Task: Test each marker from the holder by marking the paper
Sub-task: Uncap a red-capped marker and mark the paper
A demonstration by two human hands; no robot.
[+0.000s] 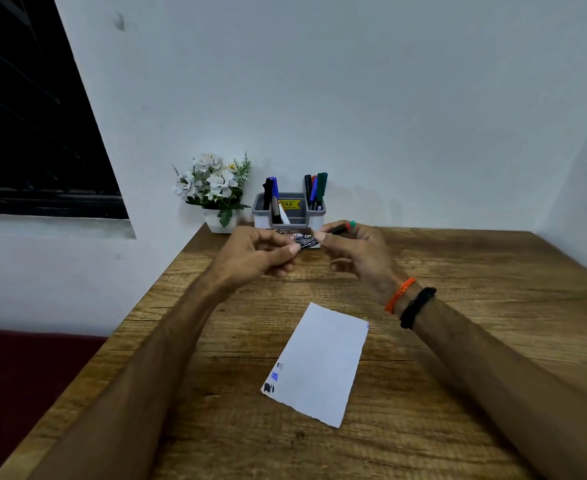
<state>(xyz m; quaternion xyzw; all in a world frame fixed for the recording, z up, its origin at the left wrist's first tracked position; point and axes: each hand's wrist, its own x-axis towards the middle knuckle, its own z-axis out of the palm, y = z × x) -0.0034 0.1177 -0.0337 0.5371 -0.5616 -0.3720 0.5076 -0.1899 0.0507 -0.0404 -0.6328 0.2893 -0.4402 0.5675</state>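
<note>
A grey and white holder [263, 219] stands at the back of the wooden table [458, 358] against the wall. It holds black and blue markers [272, 191] on its left side and black, blue, red and green markers [317, 188] on its right. Just in front of it, above the table, my left hand [254, 254] and my right hand [357, 254] both pinch one dark marker [307, 242] with a printed label. A green end [353, 223] pokes out above my right fingers, with a red spot beside it. The white paper [323, 362] lies nearer to me, with black and blue marks at its near left corner.
A white pot of artificial white flowers [215, 192] sits left of the holder. A printed flat item [306, 236] lies in front of the holder, mostly hidden by my hands. A dark window [25, 116] is at the left. Orange and black bands [409, 301] circle my right wrist.
</note>
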